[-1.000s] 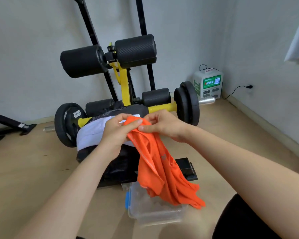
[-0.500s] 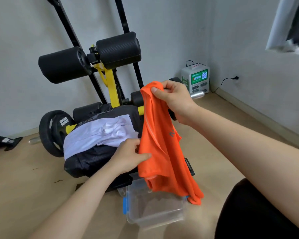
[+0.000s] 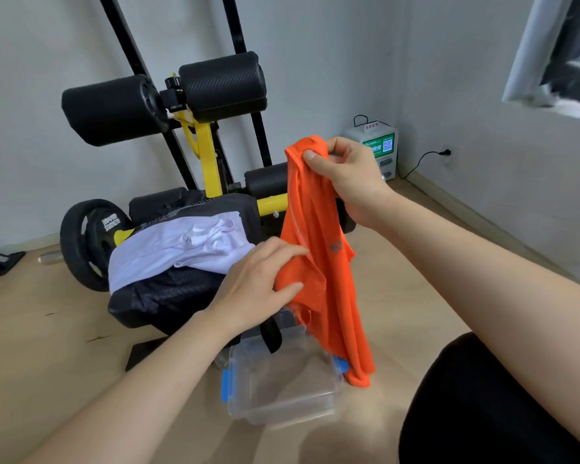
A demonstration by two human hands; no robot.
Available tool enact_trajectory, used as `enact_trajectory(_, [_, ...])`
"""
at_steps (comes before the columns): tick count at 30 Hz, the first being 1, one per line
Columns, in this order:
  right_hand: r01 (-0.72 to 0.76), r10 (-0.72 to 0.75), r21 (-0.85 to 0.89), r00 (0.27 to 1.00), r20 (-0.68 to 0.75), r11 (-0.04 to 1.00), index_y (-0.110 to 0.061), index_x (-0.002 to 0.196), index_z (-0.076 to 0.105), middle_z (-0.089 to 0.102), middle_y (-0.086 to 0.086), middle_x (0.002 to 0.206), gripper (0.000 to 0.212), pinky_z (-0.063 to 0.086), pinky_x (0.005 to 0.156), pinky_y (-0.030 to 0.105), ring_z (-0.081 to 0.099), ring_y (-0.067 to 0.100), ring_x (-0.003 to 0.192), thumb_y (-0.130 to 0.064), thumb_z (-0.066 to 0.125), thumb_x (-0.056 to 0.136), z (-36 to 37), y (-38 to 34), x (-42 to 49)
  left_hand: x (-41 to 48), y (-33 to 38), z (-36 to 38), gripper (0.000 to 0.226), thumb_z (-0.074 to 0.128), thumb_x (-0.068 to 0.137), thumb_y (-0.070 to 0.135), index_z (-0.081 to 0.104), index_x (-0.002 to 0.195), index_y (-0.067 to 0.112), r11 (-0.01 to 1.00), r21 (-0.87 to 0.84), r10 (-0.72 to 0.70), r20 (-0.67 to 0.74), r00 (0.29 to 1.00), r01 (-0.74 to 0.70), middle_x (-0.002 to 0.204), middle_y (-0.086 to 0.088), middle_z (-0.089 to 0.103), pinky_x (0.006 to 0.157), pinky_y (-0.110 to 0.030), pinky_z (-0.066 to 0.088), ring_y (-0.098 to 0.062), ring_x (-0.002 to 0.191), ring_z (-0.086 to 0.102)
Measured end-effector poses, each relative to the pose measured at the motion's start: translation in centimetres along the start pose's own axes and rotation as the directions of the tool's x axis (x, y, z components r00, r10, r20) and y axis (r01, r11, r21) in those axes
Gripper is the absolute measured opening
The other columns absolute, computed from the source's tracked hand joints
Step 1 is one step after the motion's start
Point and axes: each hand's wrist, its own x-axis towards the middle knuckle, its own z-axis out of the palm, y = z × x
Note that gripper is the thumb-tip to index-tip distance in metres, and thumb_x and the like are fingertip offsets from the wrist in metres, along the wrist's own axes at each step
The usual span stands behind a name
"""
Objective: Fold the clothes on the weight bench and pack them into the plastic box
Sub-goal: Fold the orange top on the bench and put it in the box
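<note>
Shirt limp, light, slick mesh; my right hand pinches its top hem, left hand pinches mid-fabric. Grab seams next.

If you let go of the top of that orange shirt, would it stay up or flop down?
Probably flop. The orange shirt hangs in loose folds from the right hand, so it looks soft and thin. It seems light too, since a pinch at the top holds it. The left hand only gathers its middle; its hem would likely drop by the plastic box.
</note>
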Motion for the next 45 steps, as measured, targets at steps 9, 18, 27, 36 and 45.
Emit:
enact_trajectory(9, [0.017,-0.017,-0.007,0.999,0.027,1.0,-0.01,0.087,0.063,0.073,0.007,0.075,0.01,0.056,0.062,0.03,0.072,0.019,0.07,-0.013,0.073,0.088,-1.6,-0.2,-0.4,1.1,0.5,3.6,0.06,0.072,0.08,0.046,0.056,0.134,0.027,0.799,0.513,0.269,0.161,0.95,-0.313,0.117,0.008,0.063,0.073,-0.034,0.041,-0.021,0.099,0.053])
enact_trajectory(18, [0.015,-0.015,0.035,1.0,0.003,0.999,-0.01,0.087,0.064,0.073,0.017,0.085,0.009,0.057,0.064,0.032,0.072,0.025,0.073,-0.01,0.073,0.087,-2.5,0.3,0.0,0.3,-1.4,4.5,0.062,0.074,0.077,0.046,0.056,0.133,0.027,0.754,0.57,0.212,0.258,0.943,-0.326,0.136,0.006,0.056,0.073,-0.036,0.046,-0.023,0.097,0.052])
enact_trajectory(27, [0.03,-0.031,-0.026,0.999,-0.024,0.999,-0.012,0.086,0.065,0.072,0.023,0.093,0.009,0.06,0.072,0.038,0.071,0.031,0.081,-0.012,0.074,0.087,-3.9,0.8,0.2,-0.4,-2.2,5.0,0.037,0.07,0.081,0.048,0.069,0.112,0.029,0.831,0.488,0.175,0.226,0.958,-0.267,0.086,0.011,0.061,0.067,-0.031,0.043,-0.017,0.081,0.053])
enact_trajectory(36, [-0.02,0.013,-0.108,0.998,-0.063,0.994,-0.016,0.086,0.067,0.074,0.01,0.085,0.009,0.055,0.065,0.028,0.071,0.018,0.073,-0.014,0.076,0.085,-5.8,2.5,1.1,-2.5,-0.9,2.0,0.032,0.068,0.076,0.052,0.047,0.073,0.027,0.992,0.122,-0.021,0.024,0.999,0.018,0.082,0.015,0.043,0.061,-0.026,0.041,-0.007,0.075,0.043])
enact_trajectory(45, [0.01,-0.045,-0.179,0.98,-0.195,0.984,-0.008,0.089,0.066,0.07,0.006,0.08,0.009,0.052,0.066,0.027,0.062,0.014,0.071,-0.011,0.073,0.085,-7.4,3.0,1.6,-1.6,-1.6,-3.7,0.031,0.081,0.079,0.038,0.052,0.074,0.027,0.9,-0.239,-0.353,0.087,0.931,0.364,0.073,0.007,0.059,0.063,-0.03,0.04,-0.002,0.06,0.05])
